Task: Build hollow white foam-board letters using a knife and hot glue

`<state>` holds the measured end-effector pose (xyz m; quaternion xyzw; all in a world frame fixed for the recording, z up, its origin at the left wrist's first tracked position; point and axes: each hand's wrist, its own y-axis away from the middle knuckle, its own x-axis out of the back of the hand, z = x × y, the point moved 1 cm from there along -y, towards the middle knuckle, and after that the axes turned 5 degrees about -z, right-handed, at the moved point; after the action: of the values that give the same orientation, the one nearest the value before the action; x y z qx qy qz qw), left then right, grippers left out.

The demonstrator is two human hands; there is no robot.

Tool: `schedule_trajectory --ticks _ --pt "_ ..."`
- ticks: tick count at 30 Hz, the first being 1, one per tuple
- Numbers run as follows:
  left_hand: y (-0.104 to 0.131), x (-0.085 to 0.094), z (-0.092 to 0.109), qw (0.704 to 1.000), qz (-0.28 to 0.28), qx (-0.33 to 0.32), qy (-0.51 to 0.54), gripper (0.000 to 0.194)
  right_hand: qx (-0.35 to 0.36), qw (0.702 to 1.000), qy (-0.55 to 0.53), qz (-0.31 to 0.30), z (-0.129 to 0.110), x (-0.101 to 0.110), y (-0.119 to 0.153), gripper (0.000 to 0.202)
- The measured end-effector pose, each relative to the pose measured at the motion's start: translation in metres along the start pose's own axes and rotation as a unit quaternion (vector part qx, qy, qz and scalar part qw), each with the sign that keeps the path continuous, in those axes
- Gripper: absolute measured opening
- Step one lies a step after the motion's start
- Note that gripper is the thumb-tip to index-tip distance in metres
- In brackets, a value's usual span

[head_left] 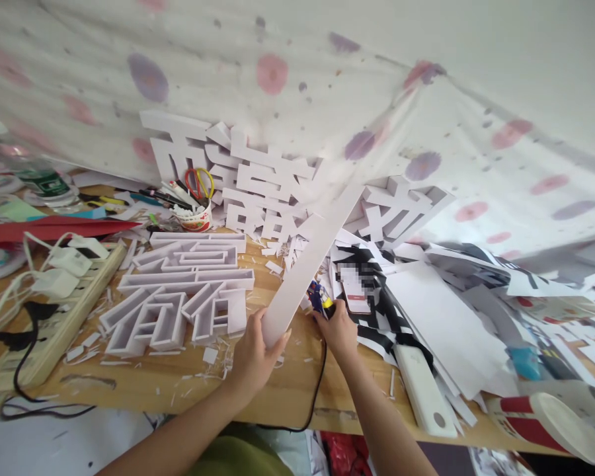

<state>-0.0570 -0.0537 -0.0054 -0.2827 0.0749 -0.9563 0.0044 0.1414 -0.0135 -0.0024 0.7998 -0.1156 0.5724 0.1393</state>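
Note:
My left hand [254,357] grips the lower end of a long white foam-board strip [310,264], which slants up and away to the right. My right hand [340,328] is closed around a small blue and yellow glue gun [318,296]; the fingers hide part of it. A black cord [322,377] runs from there over the table's front edge. Left of my hands lies a white hollow character [178,284] built from upright strips. Behind the strip, large white block characters [262,172] lean on the curtain. Beside my right hand lies a phone [357,291].
A cup of pens and scissors [193,215] stands at the back left. A power strip with chargers [54,317] lies at the left. White sheets [441,317], a white-handled tool [424,390] and a tipped paper cup [550,423] are at the right. Scraps [209,356] litter the wooden table [178,396].

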Motion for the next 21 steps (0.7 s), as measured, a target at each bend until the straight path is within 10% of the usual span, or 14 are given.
schedule_trajectory --ticks 7,21 --pt "0.004 -0.017 -0.001 1.000 0.014 0.017 0.006 0.043 -0.063 0.997 0.002 -0.034 -0.017 0.000 -0.004 0.035" --pt "0.001 -0.054 -0.041 0.978 0.069 -0.096 -0.173 0.052 -0.076 0.997 -0.027 -0.004 0.045 0.007 0.037 0.039"
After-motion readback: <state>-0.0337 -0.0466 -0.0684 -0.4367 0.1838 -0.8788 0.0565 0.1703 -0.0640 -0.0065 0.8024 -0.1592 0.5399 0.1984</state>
